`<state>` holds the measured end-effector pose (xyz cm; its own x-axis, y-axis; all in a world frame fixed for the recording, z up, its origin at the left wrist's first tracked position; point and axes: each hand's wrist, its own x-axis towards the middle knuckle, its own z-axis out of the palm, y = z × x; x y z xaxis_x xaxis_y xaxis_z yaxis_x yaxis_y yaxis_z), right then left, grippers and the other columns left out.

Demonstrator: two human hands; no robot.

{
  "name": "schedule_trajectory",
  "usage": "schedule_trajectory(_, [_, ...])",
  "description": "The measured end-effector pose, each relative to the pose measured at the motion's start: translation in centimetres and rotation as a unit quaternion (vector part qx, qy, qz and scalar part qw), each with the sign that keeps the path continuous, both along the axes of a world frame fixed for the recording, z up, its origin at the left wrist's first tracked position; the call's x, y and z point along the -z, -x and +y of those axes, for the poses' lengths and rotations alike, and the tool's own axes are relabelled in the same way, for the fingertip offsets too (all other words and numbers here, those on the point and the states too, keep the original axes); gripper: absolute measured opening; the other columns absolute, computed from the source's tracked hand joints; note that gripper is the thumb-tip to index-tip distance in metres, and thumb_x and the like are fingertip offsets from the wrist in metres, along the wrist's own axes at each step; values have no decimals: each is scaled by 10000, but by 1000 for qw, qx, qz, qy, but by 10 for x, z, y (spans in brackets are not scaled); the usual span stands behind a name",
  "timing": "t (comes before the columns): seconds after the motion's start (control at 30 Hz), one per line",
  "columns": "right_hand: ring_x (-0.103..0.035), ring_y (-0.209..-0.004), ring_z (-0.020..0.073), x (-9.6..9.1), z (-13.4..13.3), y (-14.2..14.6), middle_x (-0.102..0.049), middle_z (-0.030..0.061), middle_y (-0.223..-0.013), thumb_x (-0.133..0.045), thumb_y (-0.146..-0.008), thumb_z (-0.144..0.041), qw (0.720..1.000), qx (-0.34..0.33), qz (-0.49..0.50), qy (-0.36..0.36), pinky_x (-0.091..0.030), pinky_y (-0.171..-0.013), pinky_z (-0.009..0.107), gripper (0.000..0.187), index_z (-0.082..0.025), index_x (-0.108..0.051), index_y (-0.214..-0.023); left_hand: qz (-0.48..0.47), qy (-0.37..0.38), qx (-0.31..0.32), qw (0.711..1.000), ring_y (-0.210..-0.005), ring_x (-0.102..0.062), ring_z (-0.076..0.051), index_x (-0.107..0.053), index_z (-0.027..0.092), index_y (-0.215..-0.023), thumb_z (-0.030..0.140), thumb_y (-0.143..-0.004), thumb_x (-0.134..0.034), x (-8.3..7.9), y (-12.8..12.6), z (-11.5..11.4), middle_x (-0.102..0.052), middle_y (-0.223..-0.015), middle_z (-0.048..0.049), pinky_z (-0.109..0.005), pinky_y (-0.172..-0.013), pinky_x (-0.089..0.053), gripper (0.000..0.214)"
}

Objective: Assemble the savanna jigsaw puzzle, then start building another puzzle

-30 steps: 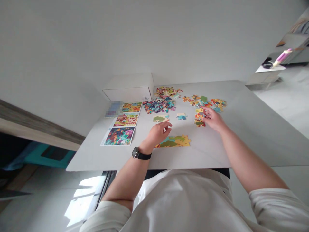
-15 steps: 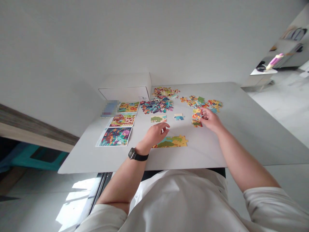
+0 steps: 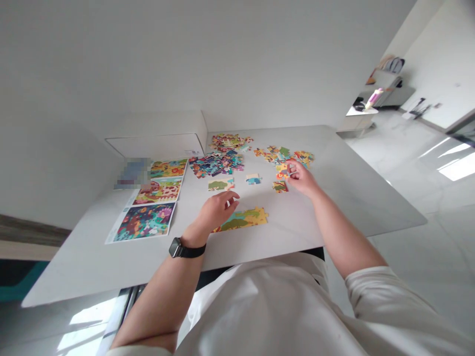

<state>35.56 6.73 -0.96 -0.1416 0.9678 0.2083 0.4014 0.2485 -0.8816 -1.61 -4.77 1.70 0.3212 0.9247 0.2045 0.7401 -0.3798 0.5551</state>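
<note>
My left hand (image 3: pixel 217 210) hovers open above the table, its fingers just beyond a joined strip of jigsaw pieces (image 3: pixel 241 220) in yellow and green. My right hand (image 3: pixel 301 179) curls among orange and yellow jigsaw pieces (image 3: pixel 282 156), with a small group of pieces (image 3: pixel 280 186) just left of it. Whether those fingers grip a piece, I cannot tell. A dense pile of dark multicoloured pieces (image 3: pixel 217 163) lies farther left, and a small joined section (image 3: pixel 218 185) and a blue-and-cream piece (image 3: pixel 253 179) rest apart.
Three printed picture cards (image 3: pixel 144 222) lie along the left of the white table (image 3: pixel 289 232). A white box (image 3: pixel 156 141) stands at the far edge, beside another heap of pieces (image 3: pixel 230 142). A blurred patch (image 3: pixel 131 173) lies left of the cards.
The whole scene has shifted left and tilted as my head turned. My right hand has moved slightly up among the pieces, and my left fingers have spread a little.
</note>
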Motion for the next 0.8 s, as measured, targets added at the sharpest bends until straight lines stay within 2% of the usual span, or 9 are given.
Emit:
schedule_trajectory(0.1, [-704, -830, 171, -10, -7, -8, -716, 43, -1130, -798, -778, -265, 999, -21, 16, 21, -610, -850, 346, 642, -271, -642, -1400, 0, -1, 4, 1000, -729, -682, -175, -763, 235, -1169, 370, -1023, -569, -1, 0, 0, -784, -949, -38, -306, -743, -511, 278])
schedule_trajectory(0.23, [-692, -821, 167, -18, -26, -22, -731, 58, -1153, -845, -761, -298, 994, -82, 11, 77, -611, -814, 340, 643, -259, -665, -1377, 0, -2, 5, 1000, -735, -688, -179, -763, 232, -1167, 371, -1027, -568, -2, 0, -2, -780, -950, -40, -306, -737, -512, 277])
schedule_trajectory(0.33, [-697, -828, 171, -15, -41, -31, -749, 53, -1115, -878, -752, -313, 983, -133, -22, 128, -602, -769, 316, 641, -253, -689, -1361, 0, -3, 10, 1000, -734, -687, -179, -765, 234, -1169, 364, -1029, -572, -3, -1, -3, -786, -955, -42, -304, -731, -512, 272])
schedule_trajectory(0.43, [-686, -793, 167, -7, -51, -36, -751, 30, -1023, -890, -746, -330, 973, -157, -56, 158, -574, -709, 289, 630, -237, -702, -1339, 2, -3, 15, 1000, -731, -682, -177, -769, 240, -1172, 360, -1030, -577, -3, -3, -4, -788, -952, -38, -305, -738, -513, 267])
schedule_trajectory(0.57, [-663, -771, 157, -1, -55, -37, -741, 23, -997, -894, -746, -361, 975, -146, -75, 152, -557, -694, 282, 628, -227, -717, -1333, 11, 4, 18, 1000, -731, -681, -180, -771, 235, -1169, 360, -1029, -576, -2, -5, -5, -791, -949, -41, -307, -729, -506, 270])
schedule_trajectory(0.8, [-621, -733, 153, -4, -55, -32, -729, 14, -941, -897, -749, -427, 973, -153, -104, 138, -556, -700, 297, 587, -220, -784, -1287, 21, 11, 21, 999, -720, -676, -179, -773, 242, -1160, 358, -1031, -567, -3, -5, -5, -801, -961, -45, -303, -703, -501, 269])
